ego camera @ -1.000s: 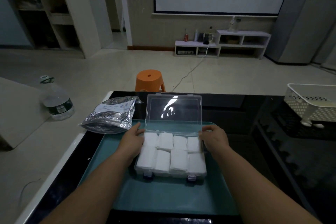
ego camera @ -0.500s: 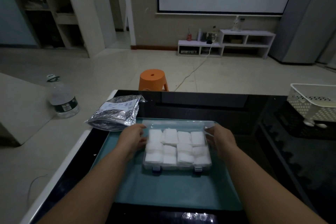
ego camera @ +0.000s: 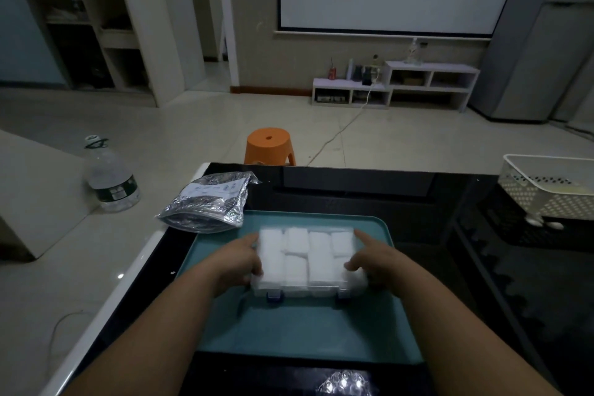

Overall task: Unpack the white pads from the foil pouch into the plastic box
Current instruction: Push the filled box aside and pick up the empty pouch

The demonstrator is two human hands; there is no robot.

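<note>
The clear plastic box (ego camera: 308,291) sits on the teal tray (ego camera: 302,328) with its lid down over several white pads (ego camera: 297,239) packed in two rows. My left hand (ego camera: 239,262) grips the box's left side, fingers over the lid edge. My right hand (ego camera: 374,262) holds the right side, with its fingers spread on the lid. The silver foil pouch (ego camera: 210,201) lies crumpled on the table beyond the tray's far left corner, apart from both hands.
The tray rests on a black glass table (ego camera: 353,190) with a white left edge. A white perforated basket (ego camera: 546,190) stands at the far right. On the floor are an orange stool (ego camera: 269,145) and a large water bottle (ego camera: 111,177).
The box's lid, upright a second ago, has come down onto the pads. Both hands have shifted from the back corners to the box's sides and lid.
</note>
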